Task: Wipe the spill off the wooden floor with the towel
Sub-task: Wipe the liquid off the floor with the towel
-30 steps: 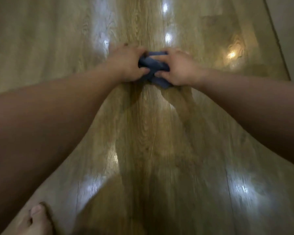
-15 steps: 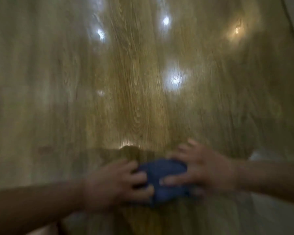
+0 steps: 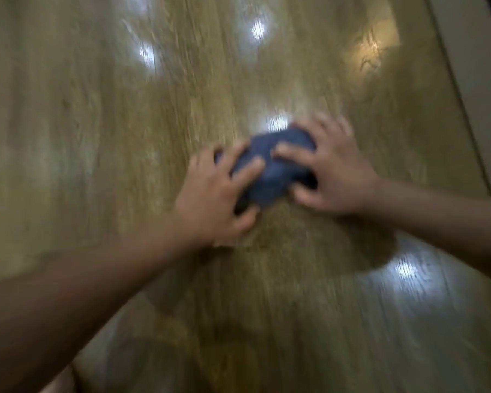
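Towel [image 3: 272, 171] has slid farther out, left hand [image 3: 210, 199] and right hand [image 3: 332, 171] both clamped on it, wiping underway, any remaining spill unreadable on blurred floor [image 3: 97, 109]

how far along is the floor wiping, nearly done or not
Done: the blue towel is bunched up and down on the wooden floor. In hand: the left hand and right hand both hold it against the boards, and the blur suggests a wiping stroke. Left: unclear. Bright patches look like lamp glare and no puddle shows, so I cannot say the spill is gone.
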